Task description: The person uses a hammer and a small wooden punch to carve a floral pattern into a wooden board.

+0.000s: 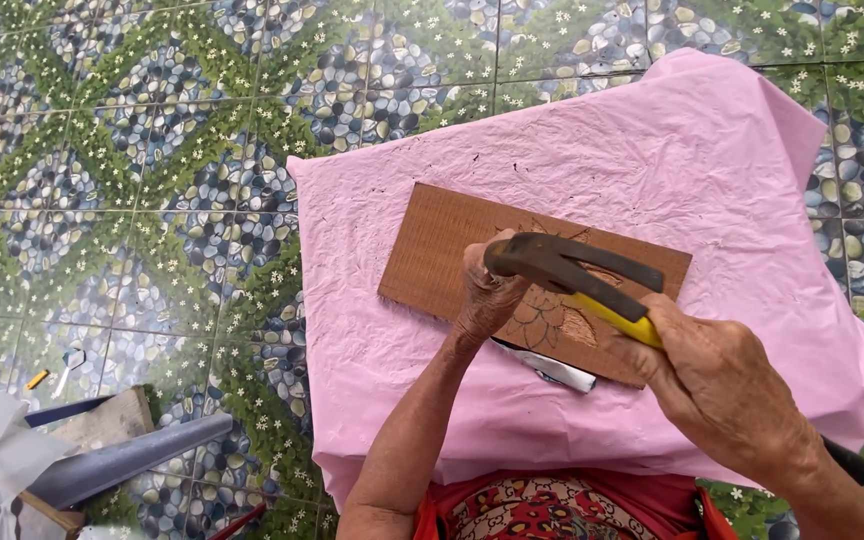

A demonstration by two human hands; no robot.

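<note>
Both forearms reach forward from the bottom of the view, over a pink cloth (652,160) that covers the table.

Right hand (717,385): raised, fist closed round the yellow handle of a claw hammer (572,275). The dark steel head hangs just above and to the left of this hand, directly over the left hand.

Left hand (487,290): knuckles up, fingers curled shut, resting on a wooden board (442,250). What it grips is hidden under the fingers; cannot tell.

Board lies flat, beneath both hands, with a carved flower pattern (552,320) beside the left hand. A white-and-dark tool (552,368) lies at the board's near edge, just below the left wrist.

Open cloth lies beyond the board and on both sides. Patterned floor tiles (132,150) spread far left; a grey roll (122,462) lies well apart there.
</note>
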